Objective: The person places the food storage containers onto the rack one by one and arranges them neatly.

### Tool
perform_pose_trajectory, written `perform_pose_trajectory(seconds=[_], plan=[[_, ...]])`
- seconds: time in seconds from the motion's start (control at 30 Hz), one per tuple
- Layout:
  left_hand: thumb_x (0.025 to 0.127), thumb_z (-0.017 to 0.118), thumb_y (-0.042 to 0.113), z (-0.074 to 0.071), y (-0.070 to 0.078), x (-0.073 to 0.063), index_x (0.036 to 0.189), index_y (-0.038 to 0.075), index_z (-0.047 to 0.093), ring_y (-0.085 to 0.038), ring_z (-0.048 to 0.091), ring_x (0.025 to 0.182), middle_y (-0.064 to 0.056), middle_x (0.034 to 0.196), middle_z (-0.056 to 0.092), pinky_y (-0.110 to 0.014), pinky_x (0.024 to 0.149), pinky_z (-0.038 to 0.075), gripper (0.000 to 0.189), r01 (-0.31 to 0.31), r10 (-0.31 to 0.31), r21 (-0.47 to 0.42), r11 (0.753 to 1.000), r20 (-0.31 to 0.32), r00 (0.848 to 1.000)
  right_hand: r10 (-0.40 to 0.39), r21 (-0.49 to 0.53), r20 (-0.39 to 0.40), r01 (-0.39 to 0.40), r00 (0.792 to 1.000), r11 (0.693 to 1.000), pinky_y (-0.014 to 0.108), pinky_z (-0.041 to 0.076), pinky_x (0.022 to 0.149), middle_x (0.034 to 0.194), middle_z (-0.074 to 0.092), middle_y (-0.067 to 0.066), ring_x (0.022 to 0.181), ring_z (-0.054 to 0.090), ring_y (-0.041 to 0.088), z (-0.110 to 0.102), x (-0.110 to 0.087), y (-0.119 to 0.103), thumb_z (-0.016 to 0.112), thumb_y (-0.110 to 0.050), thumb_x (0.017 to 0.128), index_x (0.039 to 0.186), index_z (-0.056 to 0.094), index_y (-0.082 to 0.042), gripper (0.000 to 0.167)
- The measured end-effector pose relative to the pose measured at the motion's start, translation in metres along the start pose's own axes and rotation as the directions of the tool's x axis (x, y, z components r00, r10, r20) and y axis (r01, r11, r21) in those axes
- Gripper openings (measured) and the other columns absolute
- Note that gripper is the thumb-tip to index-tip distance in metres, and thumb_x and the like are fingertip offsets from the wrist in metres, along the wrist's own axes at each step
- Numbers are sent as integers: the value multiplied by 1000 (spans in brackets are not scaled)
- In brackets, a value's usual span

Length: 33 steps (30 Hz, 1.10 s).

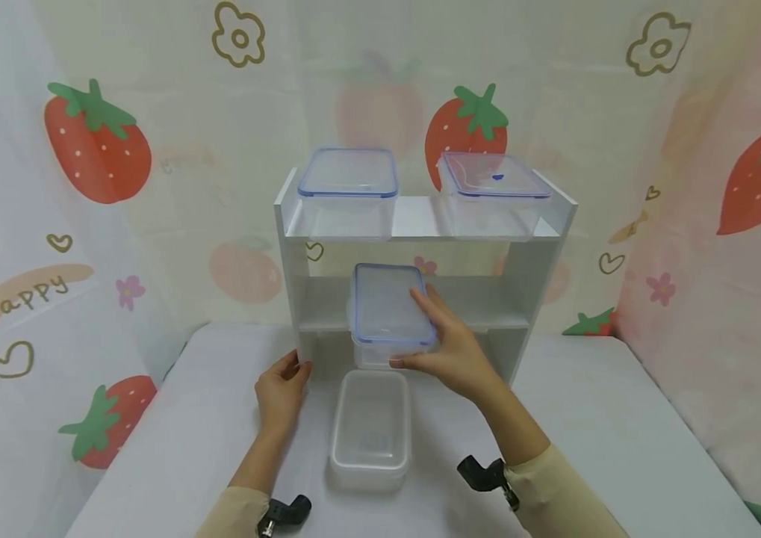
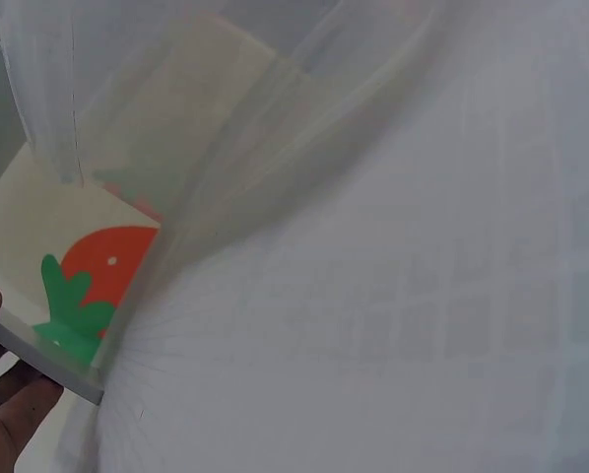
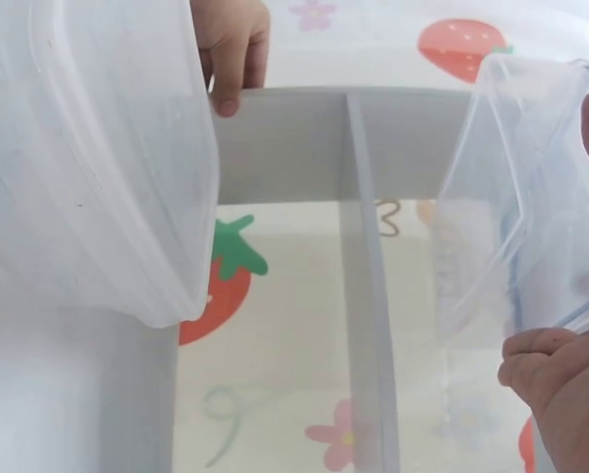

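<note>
My right hand (image 1: 454, 351) grips a clear lidded food container (image 1: 387, 302) by its right side, thumb low at the front and fingers over the blue-edged lid. The container is in front of the middle shelf board (image 1: 326, 315), its lid tipped toward me. In the right wrist view the container (image 3: 482, 212) is at the right edge, between thumb and fingers. My left hand (image 1: 281, 392) pinches the front edge of the white shelf unit's left side panel (image 1: 291, 276). The left wrist view shows thumb and fingers on either side of this panel (image 2: 53, 363).
On the top shelf stand two lidded containers, one blue-rimmed (image 1: 349, 173) at left and one pinkish-lidded (image 1: 496, 175) at right. A lidless container (image 1: 370, 478) stands on the white table (image 1: 615, 441) before the unit. Strawberry-print curtain (image 1: 178, 217) hangs behind and at the sides.
</note>
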<state>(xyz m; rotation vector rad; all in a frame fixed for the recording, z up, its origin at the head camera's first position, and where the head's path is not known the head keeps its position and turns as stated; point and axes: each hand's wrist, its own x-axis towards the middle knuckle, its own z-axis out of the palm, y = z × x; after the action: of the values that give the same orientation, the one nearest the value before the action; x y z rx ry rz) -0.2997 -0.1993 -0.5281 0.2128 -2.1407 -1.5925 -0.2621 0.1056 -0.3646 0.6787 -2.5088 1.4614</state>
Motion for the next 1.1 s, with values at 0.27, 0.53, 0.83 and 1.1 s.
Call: perform_pose_trajectory(seconds=[0.27,0.53,0.83,1.1], plan=[[94,76,20,-2,1,1,130,2,68,-31,73,109,-16,124,72,-24,84,61,41,-9,9,7,1000,-6,1000,-23,6,10,23,1000,1000,56,28,123,172,17,4,157,18,28,5,20,4,98,-34,67,160,36,-28,111],[93,76,21,-3,2,3,130,4,69,-28,73,109,-14,124,73,-20,82,60,41,-6,6,-2,1000,-1,1000,0,34,26,-1,1000,999,53,28,124,172,14,-3,157,18,25,12,38,4,99,-35,66,160,36,-28,113],[94,76,21,-2,2,-2,131,3,68,-29,72,110,-15,125,72,-24,83,61,42,13,-13,-10,1000,30,999,45,21,38,-46,998,999,54,26,124,172,15,2,157,19,28,24,49,10,97,-41,66,160,36,-31,113],[94,75,21,-1,-1,-1,131,5,69,-29,73,109,-14,124,73,-21,77,61,40,7,-7,-29,1000,22,1000,42,0,27,-42,999,999,52,29,124,172,18,3,156,21,27,32,62,9,96,-42,68,159,37,-31,110]])
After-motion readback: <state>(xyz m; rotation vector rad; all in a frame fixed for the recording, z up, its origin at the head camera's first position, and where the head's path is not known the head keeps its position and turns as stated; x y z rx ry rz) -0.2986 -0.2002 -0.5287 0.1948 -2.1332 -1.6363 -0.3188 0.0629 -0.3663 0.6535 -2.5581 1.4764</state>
